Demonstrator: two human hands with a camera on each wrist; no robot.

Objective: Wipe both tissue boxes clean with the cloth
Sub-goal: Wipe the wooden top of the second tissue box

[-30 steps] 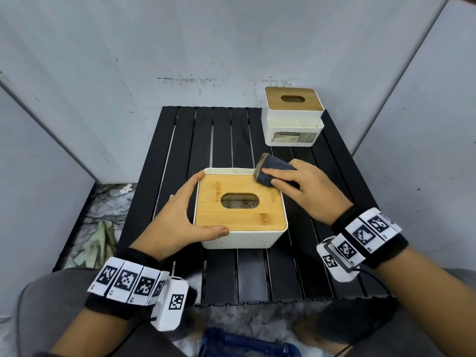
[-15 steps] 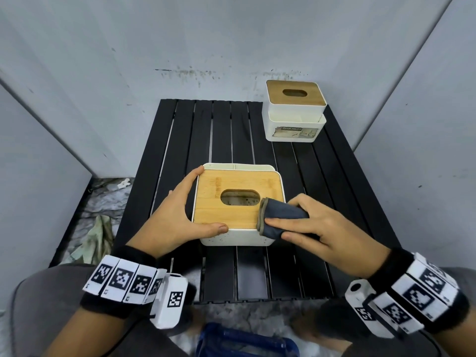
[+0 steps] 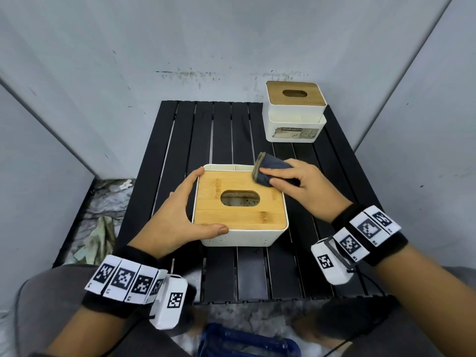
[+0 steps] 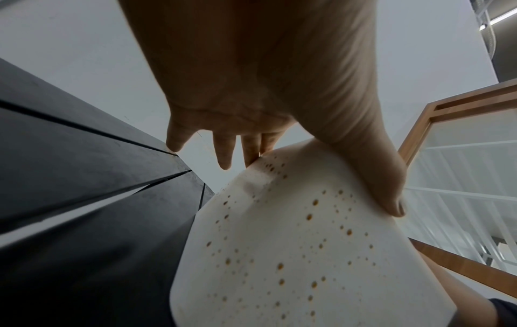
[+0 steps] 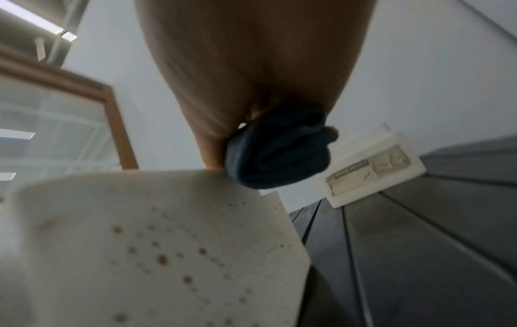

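A white tissue box with a bamboo lid (image 3: 240, 207) stands mid-table; brown specks dot its white walls (image 4: 293, 254) (image 5: 156, 254). My left hand (image 3: 180, 215) braces its left side, thumb along the front edge and fingers straight against the far left corner (image 4: 251, 150). My right hand (image 3: 301, 186) grips a folded dark blue cloth (image 3: 270, 168) (image 5: 279, 152) and presses it on the lid's far right corner. A second white tissue box (image 3: 295, 112) (image 5: 372, 168) with a wooden lid stands at the table's far right corner.
The black slatted table (image 3: 219, 274) sits in a grey-walled corner. Crumpled rags (image 3: 100, 235) lie on the floor to the left. A blue object (image 3: 244, 341) sits below the table's near edge, between my knees.
My right hand slid the cloth from the lid's far right corner to its near right edge, then back to the far right corner. My left hand stayed on the box.
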